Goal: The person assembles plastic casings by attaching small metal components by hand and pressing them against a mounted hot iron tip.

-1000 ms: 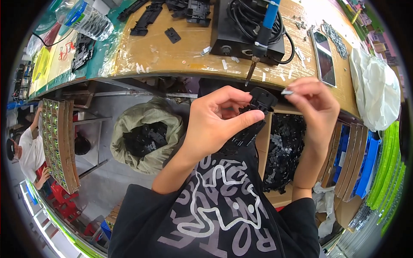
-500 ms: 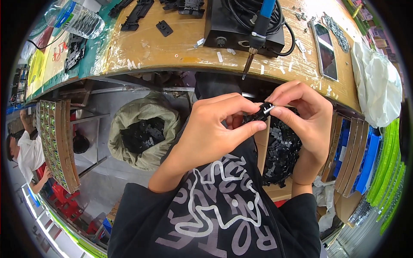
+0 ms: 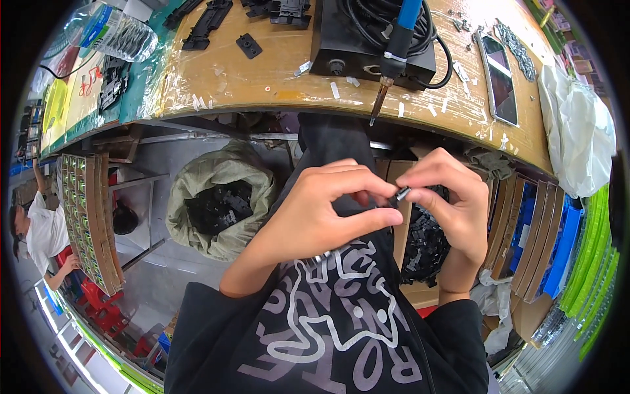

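Note:
My right hand (image 3: 449,203) pinches a small black plastic piece (image 3: 402,194) with a pale silvery part between thumb and index finger. Facing it, my left hand (image 3: 328,203) has its thumb and index finger apart, with the index tip close to the piece. The other left fingers are mostly hidden behind that hand. A blurred small part (image 3: 321,257) with light stripes shows just under my left palm, over my shirt. Whether it is held, falling or resting I cannot tell.
A soldering iron (image 3: 387,72) points tip down over the bench edge, before a black box (image 3: 328,62). Below stand a cloth sack (image 3: 180,197) and a carton of black parts (image 3: 426,246). A phone (image 3: 499,85) lies at right. Another person (image 3: 46,226) is far left.
Both hands have come down slightly, the right one also a little left. The larger black part has left the left fingertips; a small piece remains in the right. A blurred part appears under my left palm.

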Demonstrator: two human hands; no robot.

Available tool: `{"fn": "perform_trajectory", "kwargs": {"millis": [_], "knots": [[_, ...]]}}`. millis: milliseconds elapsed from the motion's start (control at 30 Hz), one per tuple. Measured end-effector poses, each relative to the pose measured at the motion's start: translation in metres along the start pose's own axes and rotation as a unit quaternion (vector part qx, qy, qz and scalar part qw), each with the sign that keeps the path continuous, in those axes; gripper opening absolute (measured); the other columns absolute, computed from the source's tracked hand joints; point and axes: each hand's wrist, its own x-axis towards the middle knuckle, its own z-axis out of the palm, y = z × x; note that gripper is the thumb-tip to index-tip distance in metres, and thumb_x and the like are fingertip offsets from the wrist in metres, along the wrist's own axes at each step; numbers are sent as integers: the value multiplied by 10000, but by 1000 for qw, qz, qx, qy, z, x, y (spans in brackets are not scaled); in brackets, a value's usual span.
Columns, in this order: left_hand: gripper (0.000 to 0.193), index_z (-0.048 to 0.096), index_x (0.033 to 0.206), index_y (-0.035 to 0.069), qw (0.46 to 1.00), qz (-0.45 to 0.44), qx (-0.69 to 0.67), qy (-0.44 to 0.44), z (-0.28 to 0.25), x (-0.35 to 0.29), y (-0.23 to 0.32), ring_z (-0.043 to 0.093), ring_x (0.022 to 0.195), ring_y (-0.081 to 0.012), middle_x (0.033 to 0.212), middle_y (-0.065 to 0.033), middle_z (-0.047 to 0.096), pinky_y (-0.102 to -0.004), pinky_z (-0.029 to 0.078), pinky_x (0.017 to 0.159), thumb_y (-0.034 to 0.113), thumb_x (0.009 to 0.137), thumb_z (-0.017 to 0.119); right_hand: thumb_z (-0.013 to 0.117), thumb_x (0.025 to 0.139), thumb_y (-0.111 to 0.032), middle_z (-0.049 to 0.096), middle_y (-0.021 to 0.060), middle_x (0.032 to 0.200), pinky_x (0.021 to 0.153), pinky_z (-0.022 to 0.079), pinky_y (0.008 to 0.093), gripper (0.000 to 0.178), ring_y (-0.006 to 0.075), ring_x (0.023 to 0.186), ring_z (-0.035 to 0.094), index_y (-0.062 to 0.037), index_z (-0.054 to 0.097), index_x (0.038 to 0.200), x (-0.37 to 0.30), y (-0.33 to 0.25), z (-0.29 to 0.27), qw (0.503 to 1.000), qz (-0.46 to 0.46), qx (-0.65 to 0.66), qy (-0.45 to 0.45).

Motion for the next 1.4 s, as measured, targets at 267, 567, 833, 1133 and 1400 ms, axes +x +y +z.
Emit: {"fn": "perform_trajectory", "kwargs": {"millis": [267, 567, 833, 1133, 1400], "knots": [[215, 455, 1017, 22, 967, -125, -221, -17, 14, 5, -44, 491, 842, -75, 940, -16, 501, -210, 403, 736, 143, 850, 514, 589, 685, 88, 591, 114, 820, 673, 449, 243, 122, 158, 766, 566, 32, 619, 790, -8, 33, 21, 977, 59, 190, 80], [345, 464, 999, -23, 845, -247, -470, -60, 18, 5, -50, 505, 587, -75, 725, -28, 526, -183, 401, 503, 221, 771, 550, 605, 689, 73, 592, 116, 829, 680, 455, 254, 95, 168, 782, 559, 35, 615, 775, -4, 57, 25, 954, -7, 298, 24], [95, 528, 880, 3, 939, -124, -256, 193, 25, 12, -73, 481, 584, -13, 690, 2, 561, -158, 377, 512, 85, 835, 511, 589, 757, -6, 564, 102, 918, 666, 475, 248, 298, 141, 769, 564, 13, 495, 1039, -6, 60, 44, 923, 193, 305, 135], [86, 526, 830, -10, 945, -130, -209, 217, 15, 27, -63, 472, 552, -15, 643, -9, 557, -171, 364, 475, 72, 804, 530, 582, 757, 3, 580, 82, 723, 480, 505, 251, 282, 140, 558, 575, 32, 456, 1007, -18, 53, 51, 860, 252, 444, 18], [78, 523, 789, 0, 947, -132, -204, 209, 16, 31, -63, 444, 529, -9, 620, 8, 534, -171, 339, 455, 77, 796, 538, 581, 757, 2, 582, 89, 732, 465, 502, 246, 269, 137, 556, 575, 44, 461, 994, -19, 53, 53, 853, 237, 463, 38]]}}
